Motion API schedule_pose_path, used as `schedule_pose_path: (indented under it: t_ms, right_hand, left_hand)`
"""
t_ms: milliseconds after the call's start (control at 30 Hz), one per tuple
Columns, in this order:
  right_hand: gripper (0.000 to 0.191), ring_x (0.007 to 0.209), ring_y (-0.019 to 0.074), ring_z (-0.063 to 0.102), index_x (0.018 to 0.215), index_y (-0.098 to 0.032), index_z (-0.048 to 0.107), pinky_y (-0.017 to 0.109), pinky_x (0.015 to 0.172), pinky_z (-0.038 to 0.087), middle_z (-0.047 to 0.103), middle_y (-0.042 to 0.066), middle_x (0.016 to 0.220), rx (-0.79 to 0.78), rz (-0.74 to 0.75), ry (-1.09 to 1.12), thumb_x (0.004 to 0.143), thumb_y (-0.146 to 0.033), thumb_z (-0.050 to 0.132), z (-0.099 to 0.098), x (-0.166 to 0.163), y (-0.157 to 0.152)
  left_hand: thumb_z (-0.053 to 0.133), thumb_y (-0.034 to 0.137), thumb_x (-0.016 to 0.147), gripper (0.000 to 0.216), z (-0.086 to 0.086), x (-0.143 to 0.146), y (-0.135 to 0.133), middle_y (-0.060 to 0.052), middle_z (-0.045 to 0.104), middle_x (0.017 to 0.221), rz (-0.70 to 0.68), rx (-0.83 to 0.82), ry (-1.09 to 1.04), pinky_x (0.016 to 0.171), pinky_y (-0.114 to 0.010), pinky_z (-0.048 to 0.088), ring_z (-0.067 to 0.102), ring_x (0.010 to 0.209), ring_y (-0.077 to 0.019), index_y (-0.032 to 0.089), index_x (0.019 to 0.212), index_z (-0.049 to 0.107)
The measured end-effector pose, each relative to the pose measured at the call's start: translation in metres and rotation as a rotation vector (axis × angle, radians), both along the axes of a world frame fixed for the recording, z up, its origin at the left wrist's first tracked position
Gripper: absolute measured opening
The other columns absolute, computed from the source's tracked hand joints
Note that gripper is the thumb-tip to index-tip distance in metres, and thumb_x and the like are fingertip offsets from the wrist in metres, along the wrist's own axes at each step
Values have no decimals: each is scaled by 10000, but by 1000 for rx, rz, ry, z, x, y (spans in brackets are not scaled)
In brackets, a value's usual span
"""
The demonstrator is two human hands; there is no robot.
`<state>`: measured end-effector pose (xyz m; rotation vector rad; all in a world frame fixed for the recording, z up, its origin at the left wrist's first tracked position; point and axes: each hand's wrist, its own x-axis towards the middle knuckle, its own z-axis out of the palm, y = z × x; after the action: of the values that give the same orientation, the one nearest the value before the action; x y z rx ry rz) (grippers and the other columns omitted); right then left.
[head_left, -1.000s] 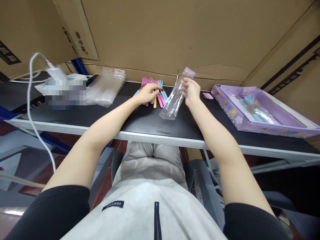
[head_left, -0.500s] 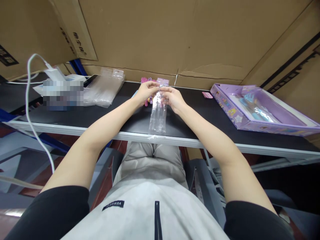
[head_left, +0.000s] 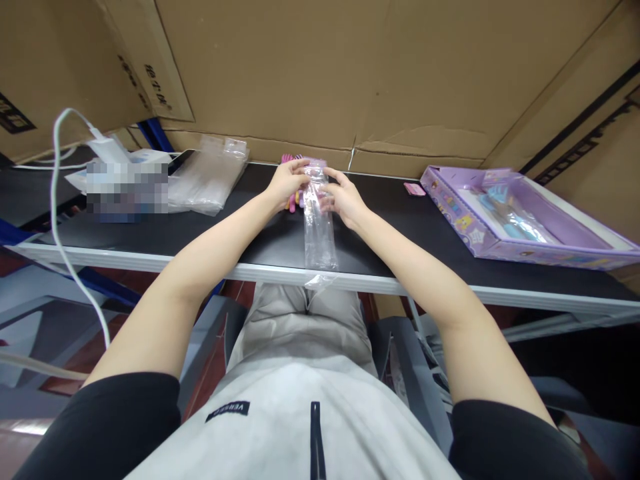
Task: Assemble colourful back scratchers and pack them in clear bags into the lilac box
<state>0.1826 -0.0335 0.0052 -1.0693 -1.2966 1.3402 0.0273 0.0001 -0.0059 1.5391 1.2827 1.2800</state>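
Clear plastic film forms the long, flat, purplish-topped bag (head_left: 320, 240), which lies between the hands over the middle of the black desk (head_left: 270, 247), its lower end reaching the front edge. The left hand (head_left: 289, 183) pinches its upper left side; the right hand (head_left: 346, 202) meets the opposite side, though glare obscures whether it grips. Both sides should be supported evenly, without creasing the film.

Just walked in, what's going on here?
Seated at a black table, a person holds a long clear plastic bag near its pinkish top, left hand and right hand on either side. Slim pink and yellow pieces lie partly hidden by the left hand. An open purple cardboard box stands to the right.
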Motion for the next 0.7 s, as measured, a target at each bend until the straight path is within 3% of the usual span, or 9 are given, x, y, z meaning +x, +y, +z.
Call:
schedule_pose_path:
  t_ms: [267, 600, 700]
  right_hand:
    - [332, 473, 83, 591, 1203, -260, 574, 172, 416, 476, 627, -51, 781, -44, -52, -16, 906, -117, 610, 0, 7, 13]
    - [279, 525, 66, 605, 1190, -232, 585, 182, 451, 500, 681, -9, 948, -14, -91, 16, 931, -133, 620, -1, 14, 22]
    - [286, 538, 70, 611, 1197, -227, 594, 182, 461, 499, 694, -3, 960, 17, -115, 2, 927, -148, 647, -2, 16, 26]
  left_hand:
    - [619, 121, 833, 715, -3, -2, 3, -149, 731, 1326, -76, 18, 127, 850, -444, 676, 796, 1024, -297, 171, 1543, 556]
    - [591, 81, 787, 691, -1, 2, 0, -140, 737, 1333, -103, 47, 128, 878, -415, 673, 781, 1070, -274, 151, 1474, 611]
    - [602, 101, 795, 660, -1, 2, -2, -131, 758, 1295, -132, 43, 137, 818, -390, 677, 795, 996, -260, 161, 1452, 624]
